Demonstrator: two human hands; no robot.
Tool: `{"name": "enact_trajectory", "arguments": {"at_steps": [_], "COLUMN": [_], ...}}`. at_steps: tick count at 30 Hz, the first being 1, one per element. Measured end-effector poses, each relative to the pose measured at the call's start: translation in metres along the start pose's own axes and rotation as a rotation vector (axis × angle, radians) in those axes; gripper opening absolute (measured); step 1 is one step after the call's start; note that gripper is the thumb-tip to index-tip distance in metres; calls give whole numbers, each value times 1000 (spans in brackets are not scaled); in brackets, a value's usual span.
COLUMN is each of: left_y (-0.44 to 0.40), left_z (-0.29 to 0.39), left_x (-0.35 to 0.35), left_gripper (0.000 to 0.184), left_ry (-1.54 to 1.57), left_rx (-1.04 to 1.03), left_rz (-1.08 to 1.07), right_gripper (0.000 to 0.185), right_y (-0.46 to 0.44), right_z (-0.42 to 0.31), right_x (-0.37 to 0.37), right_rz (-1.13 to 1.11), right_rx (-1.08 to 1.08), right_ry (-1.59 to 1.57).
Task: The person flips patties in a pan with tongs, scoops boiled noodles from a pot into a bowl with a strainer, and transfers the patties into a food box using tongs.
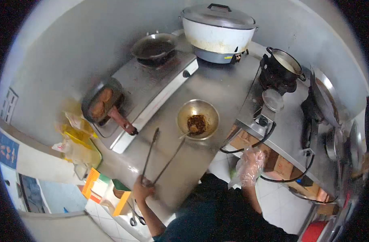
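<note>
Scissors are seen at the near left, their blades hard to make out. The near edge of the bench is partly hidden by a dark-clothed torso. Tongs are held over the bench by the left hand, its grip clamped around their near end, which is covered by the fingers. Their long arms are spread apart; they are probably held this low so that the hand is spared heat and grease. To the right, the right hand is covered by a clear plastic glove, presumably worn for cleanliness; its fingers are obscured by glare and creases, so whether that grip is apart or together cannot be told.

Farther on, a steel bowl is set mid-bench, apparently for easy reach. A dark mixture is held in it; whether the bowl is touched by the tongs cannot be told. At the left, a frying pan is placed on the stove, its handle turned benchward, likely for grasping; the browned pieces inside are too blurred to be identified. Beyond, the wok's contents are lost in shadow.
</note>
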State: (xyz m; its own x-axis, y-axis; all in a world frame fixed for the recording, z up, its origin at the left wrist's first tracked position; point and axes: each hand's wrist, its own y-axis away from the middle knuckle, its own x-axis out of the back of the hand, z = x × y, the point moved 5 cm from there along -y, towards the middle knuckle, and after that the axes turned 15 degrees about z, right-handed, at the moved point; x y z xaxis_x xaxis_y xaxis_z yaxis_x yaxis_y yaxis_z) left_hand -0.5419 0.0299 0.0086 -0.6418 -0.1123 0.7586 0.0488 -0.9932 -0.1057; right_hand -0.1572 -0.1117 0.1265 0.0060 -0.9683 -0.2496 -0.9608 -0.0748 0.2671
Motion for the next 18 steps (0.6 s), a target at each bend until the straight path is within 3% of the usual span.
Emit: {"name": "enact_trajectory", "arguments": {"at_steps": [3,6,10,11,13,18], "left_y": [-1,-2,-2,-3,-8,4], "left_z": [-2,11,13,-25,-8,-6], "left_x": [-8,-7,-14,-37,-22,-11], "left_gripper": [70,76,92,99,103,111], "left_ry": [-117,-166,-309,-341,-307,-318], "left_rx": [-109,-73,5,-197,42,18], "left_rz": [101,144,162,240,61,226], "right_gripper": [16,18,20,14,18,26], "right_y": [-10,-16,-52,-84,-89,-73], "right_z": [-2,-5,20,31,43,52], "right_x": [24,36,74,107,88,46], "right_rz": [67,115,95,121,148,93], "right_rx": [102,113,283,807,1016,550], "right_ry": [83,2,41,457,451,330]}}
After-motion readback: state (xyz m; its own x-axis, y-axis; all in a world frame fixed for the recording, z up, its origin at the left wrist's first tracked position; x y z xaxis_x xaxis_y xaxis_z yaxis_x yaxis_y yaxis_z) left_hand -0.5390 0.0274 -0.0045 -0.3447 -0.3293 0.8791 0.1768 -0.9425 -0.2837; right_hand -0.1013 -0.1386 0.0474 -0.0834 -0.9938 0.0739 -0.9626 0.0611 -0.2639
